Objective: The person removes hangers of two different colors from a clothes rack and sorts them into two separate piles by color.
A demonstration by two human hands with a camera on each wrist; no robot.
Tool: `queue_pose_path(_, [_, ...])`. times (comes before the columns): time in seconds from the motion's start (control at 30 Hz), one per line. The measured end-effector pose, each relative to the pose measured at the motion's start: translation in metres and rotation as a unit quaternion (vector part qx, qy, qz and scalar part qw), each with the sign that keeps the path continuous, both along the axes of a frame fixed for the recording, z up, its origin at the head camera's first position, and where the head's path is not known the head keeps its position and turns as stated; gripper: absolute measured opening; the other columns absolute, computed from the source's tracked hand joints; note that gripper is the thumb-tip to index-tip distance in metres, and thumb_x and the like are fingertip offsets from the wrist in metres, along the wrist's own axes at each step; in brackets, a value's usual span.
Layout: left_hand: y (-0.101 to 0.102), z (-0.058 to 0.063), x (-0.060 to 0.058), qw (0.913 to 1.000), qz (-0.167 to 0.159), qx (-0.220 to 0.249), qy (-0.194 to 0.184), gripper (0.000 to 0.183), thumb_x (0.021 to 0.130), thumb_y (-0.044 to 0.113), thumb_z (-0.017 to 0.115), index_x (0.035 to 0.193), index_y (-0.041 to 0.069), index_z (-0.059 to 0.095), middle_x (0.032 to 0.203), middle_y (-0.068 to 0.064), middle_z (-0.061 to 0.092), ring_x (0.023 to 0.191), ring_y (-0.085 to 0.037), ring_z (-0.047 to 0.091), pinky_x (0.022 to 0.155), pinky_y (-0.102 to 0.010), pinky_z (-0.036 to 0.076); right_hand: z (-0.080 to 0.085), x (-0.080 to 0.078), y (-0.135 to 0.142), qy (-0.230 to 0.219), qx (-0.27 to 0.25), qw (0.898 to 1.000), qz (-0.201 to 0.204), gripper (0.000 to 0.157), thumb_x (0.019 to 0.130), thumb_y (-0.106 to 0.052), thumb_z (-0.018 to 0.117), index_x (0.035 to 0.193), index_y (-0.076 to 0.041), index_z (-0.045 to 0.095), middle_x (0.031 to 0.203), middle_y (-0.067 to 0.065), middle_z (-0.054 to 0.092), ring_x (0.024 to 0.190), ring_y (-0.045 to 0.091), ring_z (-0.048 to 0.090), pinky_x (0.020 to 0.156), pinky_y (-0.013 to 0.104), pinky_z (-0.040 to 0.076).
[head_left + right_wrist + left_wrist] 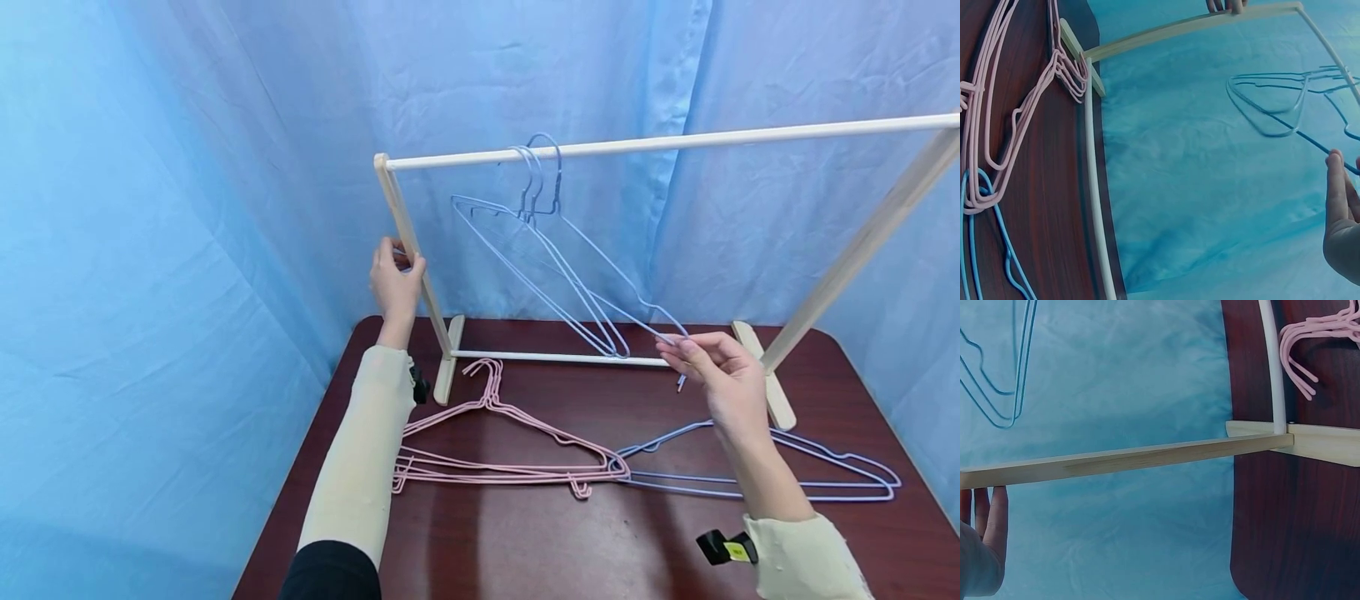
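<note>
My left hand [397, 287] grips the left wooden post [431, 300] of a small clothes rack, thumb in front and fingers behind. In the left wrist view, fingertips of that hand lie along the post's edge. My right hand [720, 375] pinches the lower right corner of a blue wire hanger [600, 255] between thumb and fingers. This hanger's hook is over the white top rail [750, 137], and its frame slants toward me. Two other blue hangers [576, 283] hang close together just left of it. The right wrist view shows the pinching right hand [1344, 225] at its edge.
Several pink hangers [491, 385] lie stacked on the dark red table [555, 550]. Blue hangers [855, 499] lie to their right, overlapping them at one corner. A white lower bar [540, 359] joins the rack's feet. Blue curtains [187, 250] surround the table.
</note>
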State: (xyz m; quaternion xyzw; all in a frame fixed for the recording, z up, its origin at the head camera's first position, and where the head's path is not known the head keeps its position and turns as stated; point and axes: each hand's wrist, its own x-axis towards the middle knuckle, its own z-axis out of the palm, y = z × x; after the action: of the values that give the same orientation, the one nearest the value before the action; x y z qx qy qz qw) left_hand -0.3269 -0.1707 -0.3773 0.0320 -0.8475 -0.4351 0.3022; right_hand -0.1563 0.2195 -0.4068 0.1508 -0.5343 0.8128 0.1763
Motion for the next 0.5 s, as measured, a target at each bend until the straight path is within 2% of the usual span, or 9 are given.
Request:
queue_pose_path(0.23, [0.001, 0.000, 0.000, 1.0000, 0.002, 0.000, -0.002, 0.023, 0.095, 0.021, 0.061, 0.111, 0.005, 0.058, 0.107, -0.016, 0.062, 0.096, -0.030, 0.067, 0.086, -0.046, 0.054, 0.006, 0.005, 0.010, 0.023, -0.044, 0.997, -0.054, 0.014, 0.094, 0.016, 0.050, 0.103, 0.023, 0.058, 0.097, 0.021, 0.077, 0.090, 0.027, 0.077, 0.079, 0.035, 0.059])
queue_pose_path(0.5, [0.006, 0.000, -0.002, 0.9999, 0.002, 0.005, -0.011, 0.022, 0.095, 0.023, 0.061, 0.110, 0.007, 0.058, 0.107, -0.015, 0.063, 0.096, -0.029, 0.066, 0.086, -0.045, 0.054, 0.015, 0.029, 0.045, 0.024, -0.145, 0.986, -0.078, 0.016, 0.091, 0.021, 0.049, 0.104, 0.026, 0.057, 0.095, 0.029, 0.073, 0.086, 0.035, 0.076, 0.073, 0.040, 0.059])
